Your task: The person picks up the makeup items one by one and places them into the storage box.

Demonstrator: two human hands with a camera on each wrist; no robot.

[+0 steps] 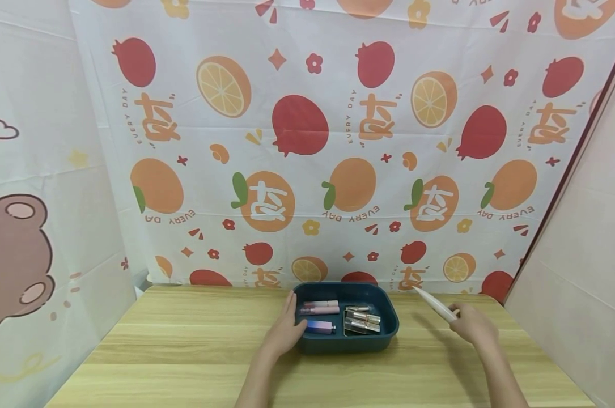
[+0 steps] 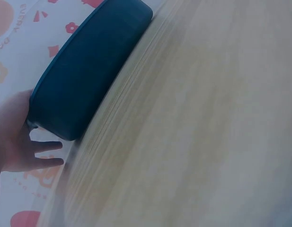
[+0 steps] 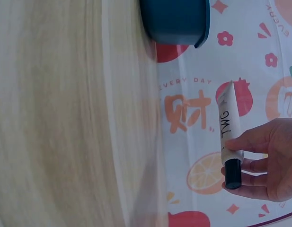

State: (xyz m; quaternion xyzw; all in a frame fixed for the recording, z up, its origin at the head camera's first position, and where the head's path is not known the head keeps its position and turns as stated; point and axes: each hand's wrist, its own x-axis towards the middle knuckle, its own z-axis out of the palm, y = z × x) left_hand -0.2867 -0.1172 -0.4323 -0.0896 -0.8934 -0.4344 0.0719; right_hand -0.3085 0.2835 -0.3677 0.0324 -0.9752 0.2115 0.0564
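Observation:
My left hand [image 1: 283, 331] is at the left end of a dark blue plastic box [image 1: 345, 344], thumb over its rim and fingers along the outside. In the left wrist view, two fingers [image 2: 48, 162] stretch out apart from the wall; the thumb is hidden. Inside the box, pale pink lip-gloss tubes [image 1: 321, 310] lie above a blue-to-pink box-shaped tube [image 1: 317, 327]. Several clear, gold-banded tubes [image 1: 363, 323] fill a small holder on the right. My right hand [image 1: 474, 324] pinches a white squeeze tube [image 3: 229, 120] with a black cap [image 3: 233, 174], raised right of the box.
The box stands near the back of a wood-grain table [image 1: 200, 351]. Behind it hangs a white fruit-printed cloth [image 1: 307, 170]. A bear-printed sheet [image 1: 47, 141] closes the left side, and a pale panel [image 1: 588, 272] the right.

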